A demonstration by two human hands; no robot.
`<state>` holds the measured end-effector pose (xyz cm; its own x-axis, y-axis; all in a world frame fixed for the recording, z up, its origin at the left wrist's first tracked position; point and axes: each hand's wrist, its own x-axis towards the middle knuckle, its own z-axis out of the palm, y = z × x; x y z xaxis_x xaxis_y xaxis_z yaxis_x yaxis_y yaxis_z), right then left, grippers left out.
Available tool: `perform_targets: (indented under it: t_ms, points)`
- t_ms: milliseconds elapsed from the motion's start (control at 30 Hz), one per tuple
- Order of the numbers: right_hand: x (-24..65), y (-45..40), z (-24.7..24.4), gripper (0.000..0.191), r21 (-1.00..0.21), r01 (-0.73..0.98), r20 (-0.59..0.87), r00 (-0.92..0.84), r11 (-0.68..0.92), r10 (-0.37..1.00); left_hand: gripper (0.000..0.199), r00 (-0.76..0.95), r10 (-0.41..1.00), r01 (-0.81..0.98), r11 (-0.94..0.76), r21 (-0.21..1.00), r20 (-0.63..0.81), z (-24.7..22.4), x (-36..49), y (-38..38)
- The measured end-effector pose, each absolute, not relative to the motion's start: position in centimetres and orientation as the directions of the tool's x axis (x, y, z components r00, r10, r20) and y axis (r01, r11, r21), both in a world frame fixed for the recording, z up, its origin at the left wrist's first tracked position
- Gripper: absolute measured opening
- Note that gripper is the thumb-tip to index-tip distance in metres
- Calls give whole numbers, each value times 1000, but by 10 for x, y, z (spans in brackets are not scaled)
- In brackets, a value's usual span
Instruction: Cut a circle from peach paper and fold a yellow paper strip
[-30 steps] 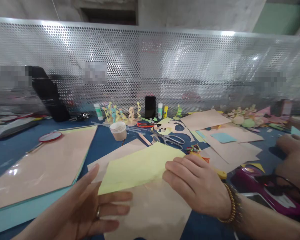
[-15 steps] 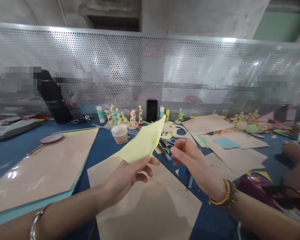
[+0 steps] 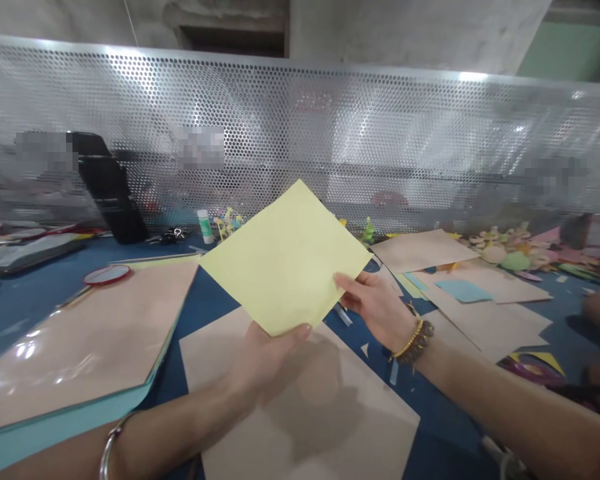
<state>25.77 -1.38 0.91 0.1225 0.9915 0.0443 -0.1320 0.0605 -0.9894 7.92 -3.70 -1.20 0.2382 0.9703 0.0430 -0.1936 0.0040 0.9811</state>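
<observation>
While the left hand (image 3: 277,350) pinches the yellow sheet (image 3: 290,260) by its bottom edge at the centre of the frame, the right hand (image 3: 375,307) grips its lower-right edge between thumb and fingers, above the beige paper (image 3: 300,413) at lower centre.

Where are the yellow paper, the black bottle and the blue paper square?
Yellow paper (image 3: 285,257): head view, the middle of the raised sheet.
Black bottle (image 3: 111,193): head view, the middle of its tilted body.
Blue paper square (image 3: 463,291): head view, the middle of its upper face.
</observation>
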Motion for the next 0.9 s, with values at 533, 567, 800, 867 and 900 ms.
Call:
perform_targets:
  t_ms: [533,567,800,867,900]
  points:
    - [319,-11,36,41,-877,460,193,74,138,978,31,29,991,-29,135,990,-134,-11,77,-21]
    - [328,-17,38,39,-821,553,214,68,141,975,28,-3,991,5,131,991,-131,-12,75,-19]
    - [341,-37,17,21,-359,923,96,-114,141,989,36,-76,978,54,200,978,-195,-16,69,-12]
    - [332,-22,9,25,-263,953,52,-140,148,989,40,-64,978,45,200,979,-197,-16,69,-12]
    - [328,-12,6,28,-219,965,30,-140,143,990,41,-58,979,41,200,979,-197,-16,68,-12]
